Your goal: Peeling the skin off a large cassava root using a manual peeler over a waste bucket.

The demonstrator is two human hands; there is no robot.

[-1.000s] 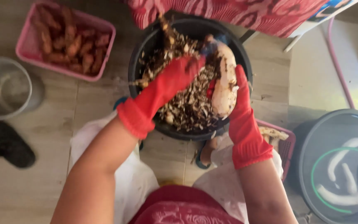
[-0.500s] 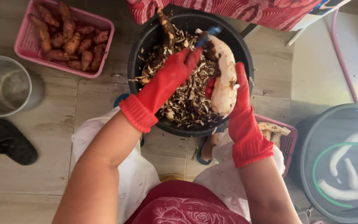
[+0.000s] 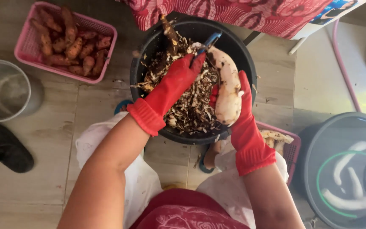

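While the right hand (image 3: 238, 106) still holds the root (image 3: 227, 91), the left hand's (image 3: 178, 82) grip keeps the peeler (image 3: 208, 42) near its tip

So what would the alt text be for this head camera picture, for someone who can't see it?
Seen from above, a person in red rubber gloves peels a pale root over a black bucket of peelings: the right hand holds the root, the left hand a blue-handled peeler. A pink basket of unpeeled roots sits nearby.

A basket of roots (image 3: 66, 42) sits upper left, the tub of peelings (image 3: 191, 80) centre, a water basin (image 3: 346, 169) lower right.
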